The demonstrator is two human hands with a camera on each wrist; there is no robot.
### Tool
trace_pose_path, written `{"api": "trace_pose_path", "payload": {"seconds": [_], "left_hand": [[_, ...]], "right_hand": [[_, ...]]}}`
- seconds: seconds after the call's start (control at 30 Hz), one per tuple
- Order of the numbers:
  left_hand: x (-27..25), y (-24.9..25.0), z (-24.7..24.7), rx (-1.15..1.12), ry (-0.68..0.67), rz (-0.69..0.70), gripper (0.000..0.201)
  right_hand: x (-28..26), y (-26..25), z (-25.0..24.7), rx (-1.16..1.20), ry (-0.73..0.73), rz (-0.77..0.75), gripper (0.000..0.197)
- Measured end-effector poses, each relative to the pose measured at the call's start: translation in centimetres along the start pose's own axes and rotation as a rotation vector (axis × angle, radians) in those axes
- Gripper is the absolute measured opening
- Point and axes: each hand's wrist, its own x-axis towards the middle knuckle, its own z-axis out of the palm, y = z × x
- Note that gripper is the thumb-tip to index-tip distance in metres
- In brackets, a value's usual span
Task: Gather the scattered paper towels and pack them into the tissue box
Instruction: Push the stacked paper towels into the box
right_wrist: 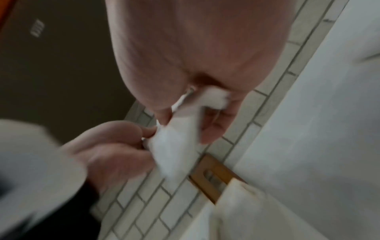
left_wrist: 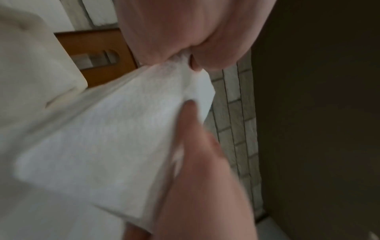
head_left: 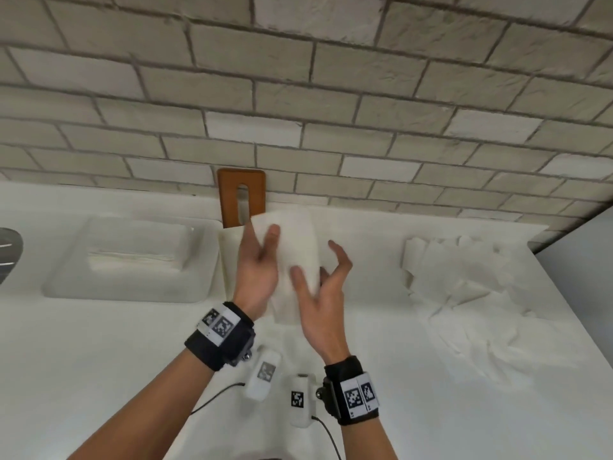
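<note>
I hold a folded white paper towel (head_left: 295, 260) upright above the counter with both hands. My left hand (head_left: 262, 250) grips its left edge, thumb on the front and fingers behind. On the right edge lower down, my right hand (head_left: 315, 270) pinches it, thumb in front and index finger lifted off. In the wrist views the paper towel (left_wrist: 102, 146) (right_wrist: 174, 146) is pinched between fingers. The white tissue box base (head_left: 66, 260) lies at the left with a flat stack of towels (head_left: 132, 257) inside. Its brown slotted lid (head_left: 242, 180) leans on the wall. Loose scattered towels (head_left: 481, 293) lie in a pile at the right.
A grey-white brick wall (head_left: 331, 94) backs the white counter (head_left: 99, 360). The counter's right edge (head_left: 570, 293) runs diagonally past the towel pile. A metallic object (head_left: 6, 254) shows at the far left edge. Another white sheet (head_left: 229, 260) lies under my hands.
</note>
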Motion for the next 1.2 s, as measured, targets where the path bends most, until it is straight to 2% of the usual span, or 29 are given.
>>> {"api": "trace_pose_path", "payload": {"seconds": [0.07, 0.13, 0.2, 0.27, 0.37, 0.43, 0.5, 0.57, 0.63, 0.7, 0.73, 0.83, 0.9, 0.97, 1.03, 1.13, 1.2], "left_hand": [[3.0, 0.2, -1.8, 0.04, 0.08, 0.012, 0.038], [6.1, -0.1, -3.5, 0.111, 0.11, 0.019, 0.034], [8.9, -1.5, -5.2, 0.247, 0.06, -0.009, 0.031], [10.8, -3.2, -7.1, 0.396, -0.029, -0.043, 0.036], [11.7, -5.6, -9.4, 0.654, -0.106, 0.023, 0.064], [11.7, -7.2, -10.1, 0.825, -0.131, 0.108, 0.062], [11.5, -8.4, -10.0, 0.954, -0.262, 0.164, 0.043], [11.1, -9.1, -9.6, 1.03, -0.438, 0.19, 0.034], [10.6, -9.6, -8.9, 1.143, -0.576, 0.165, 0.045], [10.2, -10.1, -8.2, 1.32, -0.654, 0.133, 0.061], [10.1, -10.4, -8.1, 1.406, -0.678, 0.116, 0.07], [9.9, -11.4, -8.1, 1.625, -0.725, 0.057, 0.116], [10.1, -11.8, -7.8, 1.656, -0.713, 0.032, 0.121], [10.2, -11.5, -7.1, 1.574, -0.684, -0.016, 0.119], [9.9, -10.6, -6.3, 1.474, -0.606, -0.008, 0.109], [8.1, -9.5, -4.4, 1.227, -0.408, 0.17, 0.064], [5.8, -8.9, -2.1, 1.032, -0.296, 0.235, 0.043]], "right_hand": [[-0.4, 1.6, 1.2, -0.001, -0.086, 0.029, 0.059], [-0.2, 3.1, 2.6, -0.028, -0.068, 0.086, 0.046], [0.8, 4.5, 4.2, -0.096, -0.01, 0.135, 0.028], [2.2, 5.6, 5.8, -0.197, -0.033, 0.182, 0.014], [3.4, 7.3, 8.1, -0.32, -0.133, 0.342, 0.009], [3.5, 8.0, 9.2, -0.446, -0.198, 0.43, 0.013], [3.6, 8.2, 9.6, -0.603, -0.247, 0.447, 0.017], [3.8, 8.0, 9.5, -0.689, -0.269, 0.442, 0.02], [4.1, 7.7, 9.2, -0.73, -0.318, 0.432, 0.024], [4.2, 7.2, 8.3, -0.753, -0.383, 0.403, 0.03], [4.2, 6.9, 7.6, -0.762, -0.391, 0.377, 0.031], [3.8, 6.1, 4.4, -0.681, -0.301, 0.319, 0.02], [3.3, 5.5, 1.5, -0.625, -0.257, 0.284, 0.014], [2.9, 5.3, -2.4, -0.585, -0.201, 0.255, 0.012], [2.5, 5.8, -7.0, -0.549, -0.1, 0.235, 0.011], [1.8, 7.3, -15.5, -0.58, 0.088, 0.193, 0.009], [1.6, 9.0, -22.0, -0.667, 0.189, 0.162, 0.008]]}}
